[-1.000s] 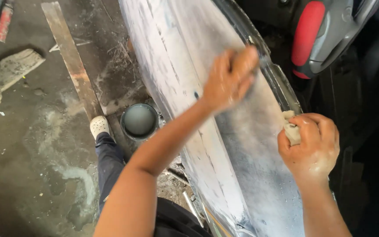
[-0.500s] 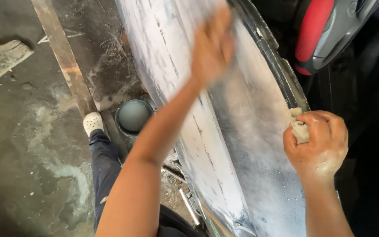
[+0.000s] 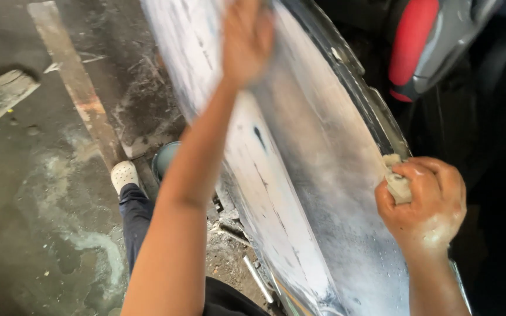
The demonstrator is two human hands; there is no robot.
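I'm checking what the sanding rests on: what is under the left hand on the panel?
The left hand lies flat on the dusty white panel, blurred. Anything beneath the palm is covered. The right hand grips a pale wad at the panel's edge.

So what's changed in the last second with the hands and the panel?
The left hand slid up the grey-white panel, away from the person, now blurred near the top. The right hand stayed gripping the panel's edge with a pale wad in its fingers.

Soft daylight brightens the pale panel (image 3: 300,175); the right side lies in shadow, and the raised left hand (image 3: 246,35) is motion-blurred.
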